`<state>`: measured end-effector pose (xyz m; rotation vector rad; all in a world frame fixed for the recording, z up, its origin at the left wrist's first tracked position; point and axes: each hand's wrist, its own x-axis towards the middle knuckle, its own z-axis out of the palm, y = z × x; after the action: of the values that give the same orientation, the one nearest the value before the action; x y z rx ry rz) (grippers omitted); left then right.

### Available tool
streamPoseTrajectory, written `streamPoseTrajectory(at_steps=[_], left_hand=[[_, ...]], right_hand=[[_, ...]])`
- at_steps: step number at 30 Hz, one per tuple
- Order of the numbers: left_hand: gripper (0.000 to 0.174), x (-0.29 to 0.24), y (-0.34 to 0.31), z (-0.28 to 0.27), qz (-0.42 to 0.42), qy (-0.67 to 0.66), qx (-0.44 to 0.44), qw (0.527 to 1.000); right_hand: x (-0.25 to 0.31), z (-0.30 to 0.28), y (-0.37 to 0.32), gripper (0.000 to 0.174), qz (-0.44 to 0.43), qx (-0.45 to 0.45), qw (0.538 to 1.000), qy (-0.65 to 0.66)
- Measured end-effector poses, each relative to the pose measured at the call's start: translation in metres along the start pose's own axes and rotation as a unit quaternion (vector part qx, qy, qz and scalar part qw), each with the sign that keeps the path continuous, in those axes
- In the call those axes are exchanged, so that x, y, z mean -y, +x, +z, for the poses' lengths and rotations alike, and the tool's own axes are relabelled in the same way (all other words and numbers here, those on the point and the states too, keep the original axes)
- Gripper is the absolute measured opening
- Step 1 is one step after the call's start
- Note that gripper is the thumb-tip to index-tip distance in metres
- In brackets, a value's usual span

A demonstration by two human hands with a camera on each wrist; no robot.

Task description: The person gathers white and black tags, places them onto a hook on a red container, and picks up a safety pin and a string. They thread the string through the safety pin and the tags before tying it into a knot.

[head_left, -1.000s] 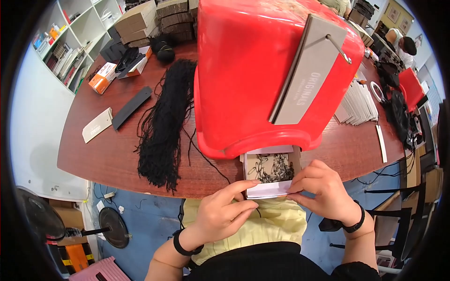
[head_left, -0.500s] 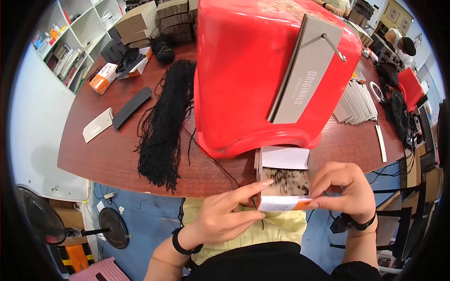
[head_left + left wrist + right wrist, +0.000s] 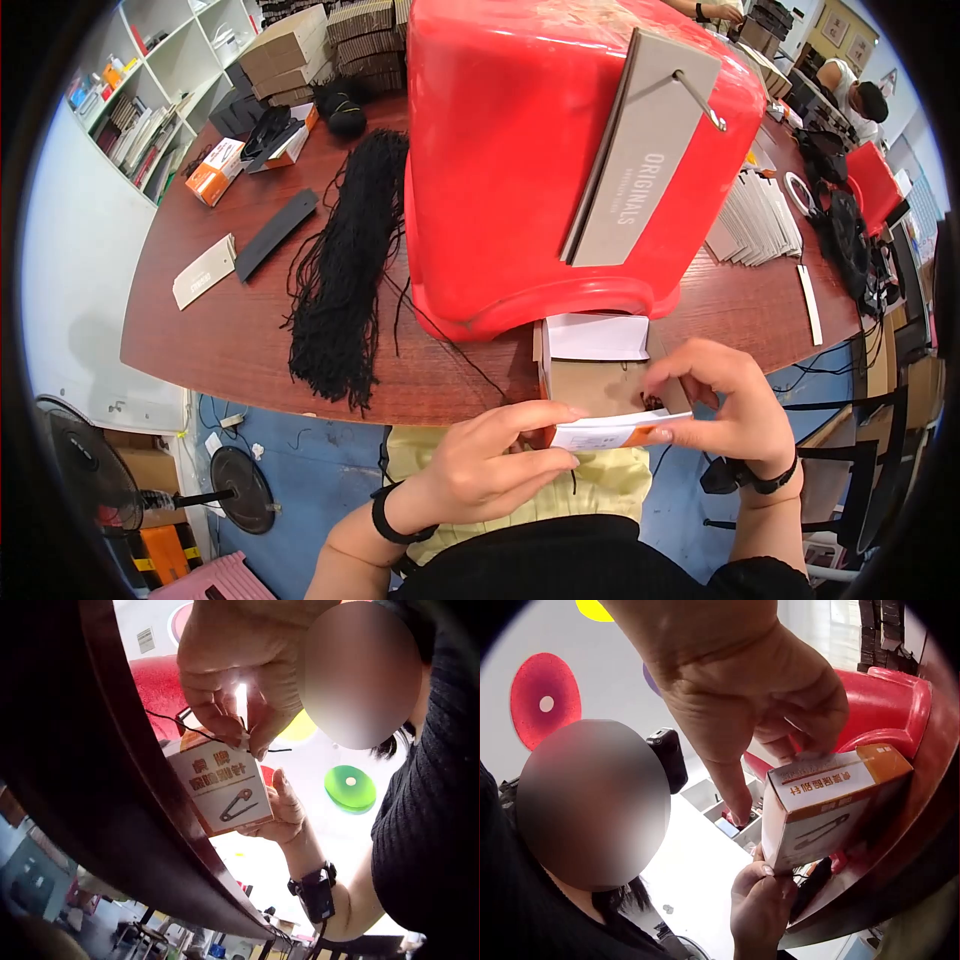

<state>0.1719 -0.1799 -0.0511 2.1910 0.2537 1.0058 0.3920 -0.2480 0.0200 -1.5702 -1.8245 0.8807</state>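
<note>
An opened cardboard safety pin box [image 3: 600,433], white and orange with a safety pin printed on it, is at the table's front edge, its far flap raised. Dark safety pins [image 3: 651,402] gather in its near right corner, partly hidden by fingers. My left hand [image 3: 488,462] pinches the near left corner, with a thin black cord [image 3: 171,718] running between the fingertips. At the right corner, my right hand [image 3: 735,405] grips the near wall, thumb outside and curled fingers inside. The right wrist view shows the box's printed sides from below.
A red plastic stool [image 3: 560,170] stands behind the box, a grey card tag [image 3: 640,150] against it. Left of it lies a bundle of black cords [image 3: 345,270]. A dark strip [image 3: 277,235] and a pale tag [image 3: 204,271] lie farther left. Stacked tags [image 3: 755,222] lie right.
The box has shifted right and tilted, and its far flap has come into view. The pins, spread over the bottom before, have slid into the near right corner. My right fingers have moved inside.
</note>
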Motion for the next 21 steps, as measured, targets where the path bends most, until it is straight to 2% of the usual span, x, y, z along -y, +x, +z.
streamPoseTrajectory(at_steps=[1,5,7,13,16,21], left_hand=[[0.021,-0.001,0.001,0.0,-0.005,-0.017,-0.003,1.0],[0.022,0.002,0.001,0.0,-0.01,-0.04,0.001,0.999],[0.023,0.003,0.002,0.001,-0.02,-0.032,-0.008,0.999],[0.022,0.001,0.0,0.001,-0.024,-0.046,0.028,0.998],[0.021,0.0,-0.002,0.001,-0.048,-0.067,0.02,0.996],[0.019,0.003,-0.005,0.004,-0.041,-0.06,0.005,0.997]], right_hand=[[0.0,0.002,-0.001,0.038,0.047,-0.033,0.998,0.034],[0.004,0.005,-0.005,0.04,0.099,-0.066,0.992,0.041],[-0.001,0.007,-0.006,0.041,0.137,-0.058,0.977,0.152],[-0.009,0.01,-0.01,0.039,0.073,-0.071,0.99,0.097],[-0.008,0.008,-0.012,0.036,0.075,-0.074,0.99,0.091],[-0.007,0.007,-0.011,0.034,0.082,-0.059,0.989,0.111]])
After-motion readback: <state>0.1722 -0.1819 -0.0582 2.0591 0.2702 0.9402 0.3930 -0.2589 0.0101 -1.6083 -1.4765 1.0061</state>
